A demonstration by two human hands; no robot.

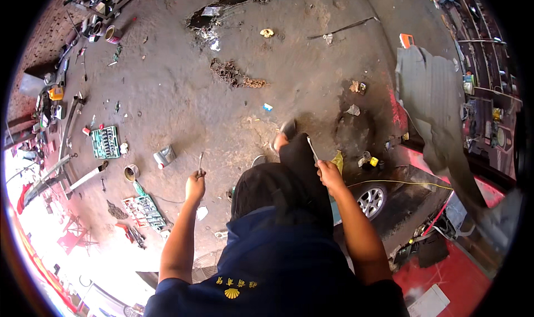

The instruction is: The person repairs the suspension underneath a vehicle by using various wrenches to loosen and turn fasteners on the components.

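My left hand [195, 187] is closed round a short, thin metal hand tool [201, 162] that points up and away from me; its exact kind is too small to tell. Out to the right, my right hand [331, 175] grips a wrench [312, 148], its shiny shaft and head sticking out past the fingers. Both hands are held apart, one on each side of my body, above the floor. Neither tool touches anything that I can see. A wheel [371, 202] with a silver rim lies below my right forearm, and a yellow cord [400, 182] runs beside it.
On the stained floor to the left are a green socket set case [105, 142], a second tool case [143, 212], a grey jug [164, 157] and a round can [132, 173]. Rusty chains [236, 75] lie ahead. Bent sheet metal [425, 89] stands at the right.
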